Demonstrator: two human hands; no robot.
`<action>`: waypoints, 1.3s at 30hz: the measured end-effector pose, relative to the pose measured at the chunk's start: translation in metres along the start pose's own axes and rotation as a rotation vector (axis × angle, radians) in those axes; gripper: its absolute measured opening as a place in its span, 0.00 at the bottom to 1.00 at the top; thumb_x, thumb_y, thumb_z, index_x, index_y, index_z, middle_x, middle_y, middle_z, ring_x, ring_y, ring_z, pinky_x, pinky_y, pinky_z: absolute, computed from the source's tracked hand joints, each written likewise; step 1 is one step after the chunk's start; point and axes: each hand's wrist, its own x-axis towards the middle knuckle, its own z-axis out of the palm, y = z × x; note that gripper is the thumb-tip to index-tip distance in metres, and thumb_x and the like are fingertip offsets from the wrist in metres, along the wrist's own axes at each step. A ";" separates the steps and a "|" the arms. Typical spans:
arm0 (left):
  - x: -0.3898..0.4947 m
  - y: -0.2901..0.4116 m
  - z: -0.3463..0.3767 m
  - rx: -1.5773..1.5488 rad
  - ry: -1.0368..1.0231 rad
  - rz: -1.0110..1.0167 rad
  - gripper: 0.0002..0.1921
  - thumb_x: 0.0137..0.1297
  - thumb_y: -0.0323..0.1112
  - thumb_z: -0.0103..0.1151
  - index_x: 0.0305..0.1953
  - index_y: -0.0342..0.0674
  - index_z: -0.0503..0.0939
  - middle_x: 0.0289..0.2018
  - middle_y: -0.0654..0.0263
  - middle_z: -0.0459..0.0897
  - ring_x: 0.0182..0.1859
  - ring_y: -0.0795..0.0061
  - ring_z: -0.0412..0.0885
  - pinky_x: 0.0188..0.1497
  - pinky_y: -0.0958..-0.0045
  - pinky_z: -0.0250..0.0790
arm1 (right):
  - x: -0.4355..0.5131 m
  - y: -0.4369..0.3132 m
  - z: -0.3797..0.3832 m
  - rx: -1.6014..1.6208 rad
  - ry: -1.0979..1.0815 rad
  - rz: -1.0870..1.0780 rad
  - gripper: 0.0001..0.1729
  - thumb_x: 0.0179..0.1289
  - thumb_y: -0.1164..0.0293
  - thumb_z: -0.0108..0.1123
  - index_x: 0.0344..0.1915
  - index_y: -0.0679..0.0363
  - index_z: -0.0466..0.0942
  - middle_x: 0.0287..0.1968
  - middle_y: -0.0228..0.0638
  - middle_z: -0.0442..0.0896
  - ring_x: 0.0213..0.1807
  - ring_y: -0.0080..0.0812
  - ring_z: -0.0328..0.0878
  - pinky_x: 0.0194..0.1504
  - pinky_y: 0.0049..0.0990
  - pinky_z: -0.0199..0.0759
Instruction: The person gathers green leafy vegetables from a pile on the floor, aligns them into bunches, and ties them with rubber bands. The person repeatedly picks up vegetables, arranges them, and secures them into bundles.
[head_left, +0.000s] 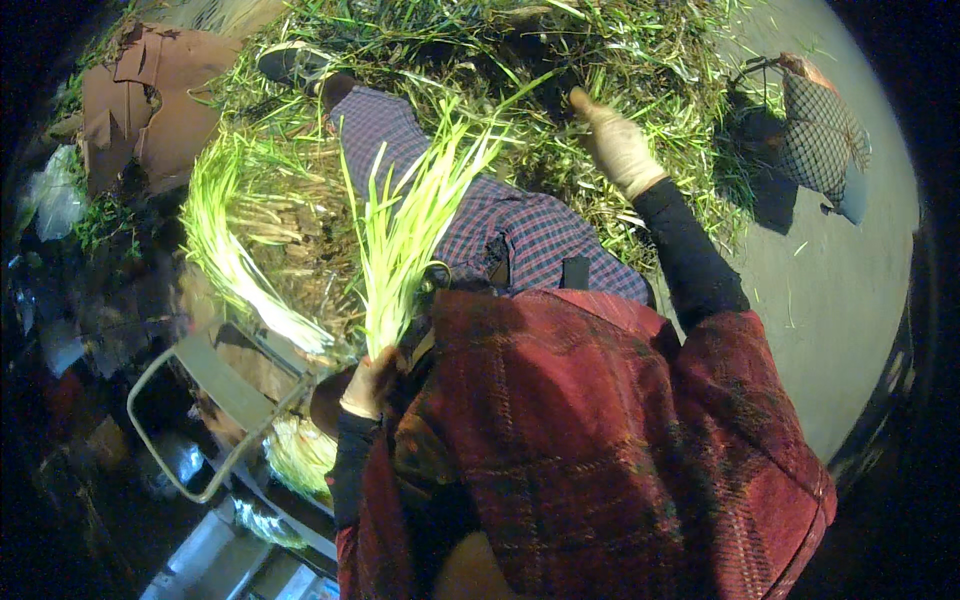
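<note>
My left hand (373, 381), in a pale glove or wrap, grips the base of a fanned bunch of long green leaves (412, 247), which look like chives. The leaf tips point forward over my checked trousers (540, 232). My right hand (621, 150), in a pale glove with a brown fingertip, is stretched out over a heap of loose leaves and trimmings (667, 82). Its other fingers are hard to make out, so whether it holds anything is unclear. To the left lies a second long bunch of chives (232, 255), its white ends towards me.
A metal-framed chair or stool (225, 420) stands at lower left, near more pale bunched leaves (300, 454). Flattened brown cardboard (154, 112) lies at far left. A netted bundle (821, 135) sits at right on the grey floor (825, 300). My shoe (292, 64) rests among the trimmings.
</note>
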 end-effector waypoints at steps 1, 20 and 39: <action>-0.001 0.002 -0.004 0.106 -0.024 -0.025 0.11 0.72 0.43 0.53 0.40 0.43 0.76 0.26 0.77 0.72 0.26 0.85 0.66 0.28 0.80 0.53 | 0.007 0.007 -0.008 -0.077 -0.012 -0.020 0.27 0.63 0.71 0.61 0.63 0.52 0.72 0.53 0.49 0.81 0.51 0.48 0.81 0.53 0.39 0.76; -0.039 0.035 -0.019 0.531 -0.353 0.490 0.14 0.70 0.47 0.54 0.37 0.43 0.81 0.28 0.61 0.82 0.30 0.68 0.78 0.34 0.65 0.70 | 0.066 -0.020 0.117 -0.584 -0.443 -0.826 0.10 0.64 0.69 0.53 0.39 0.57 0.82 0.33 0.45 0.84 0.34 0.45 0.83 0.36 0.42 0.76; -0.432 -0.328 -0.120 -0.521 0.953 -0.259 0.15 0.55 0.37 0.70 0.43 0.40 0.84 0.26 0.74 0.80 0.19 0.87 0.67 0.17 0.81 0.59 | 0.179 -0.311 0.094 -0.177 -0.504 -0.544 0.22 0.69 0.64 0.49 0.58 0.62 0.75 0.56 0.42 0.81 0.53 0.37 0.77 0.50 0.32 0.71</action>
